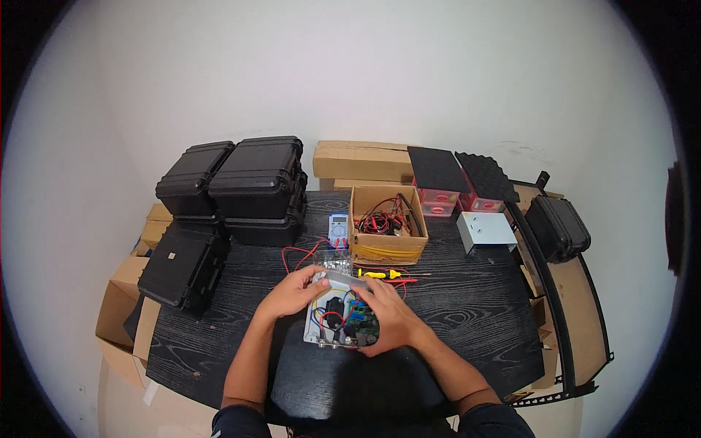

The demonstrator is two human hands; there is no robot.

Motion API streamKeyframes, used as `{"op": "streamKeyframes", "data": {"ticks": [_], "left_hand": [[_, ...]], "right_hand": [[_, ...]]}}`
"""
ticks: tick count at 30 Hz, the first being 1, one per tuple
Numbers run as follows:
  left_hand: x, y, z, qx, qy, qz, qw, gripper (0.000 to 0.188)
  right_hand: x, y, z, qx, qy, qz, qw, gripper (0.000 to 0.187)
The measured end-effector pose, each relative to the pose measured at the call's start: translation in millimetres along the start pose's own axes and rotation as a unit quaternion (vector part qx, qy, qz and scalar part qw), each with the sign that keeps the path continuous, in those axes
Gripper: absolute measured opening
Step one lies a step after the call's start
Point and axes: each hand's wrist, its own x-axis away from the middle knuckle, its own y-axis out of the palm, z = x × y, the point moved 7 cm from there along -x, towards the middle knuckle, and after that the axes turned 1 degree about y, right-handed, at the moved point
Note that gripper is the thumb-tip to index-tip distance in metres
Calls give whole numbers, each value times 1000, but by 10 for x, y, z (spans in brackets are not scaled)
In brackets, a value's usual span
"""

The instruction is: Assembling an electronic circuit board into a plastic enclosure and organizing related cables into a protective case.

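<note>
In front of me is a white open enclosure [312,328] with a black component [335,311], a green circuit board [361,321] and red, blue and yellow wires inside. My left hand [293,292] grips its upper left corner, fingers closed over the edge. Around the right side wraps my right hand [394,317], its fingertips on the far wall and its thumb low by the near corner. Just beyond the enclosure sits a clear container [333,263] of small metal parts. A multimeter [338,228] with red leads lies behind it, and a yellow-and-black screwdriver [380,274] lies to the right.
A cardboard box [387,254] full of test leads stands behind the screwdriver. Black hard cases [255,175] are stacked at left. At right are a white metal box [488,231], red drawer units [438,206] and a black rack [558,314] beside the dark wood-grain table [467,292].
</note>
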Motion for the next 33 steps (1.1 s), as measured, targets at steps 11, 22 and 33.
{"op": "streamKeyframes", "data": {"ticks": [11, 22, 33], "left_hand": [[-121, 255, -263, -321, 53, -87, 941, 29], [-151, 250, -483, -347, 53, -108, 930, 28], [-108, 182, -228, -339, 59, -60, 937, 41]], "right_hand": [[165, 162, 188, 117, 36, -184, 975, 115], [34, 412, 325, 154, 24, -119, 981, 71], [-183, 780, 407, 264, -52, -95, 958, 19]]}}
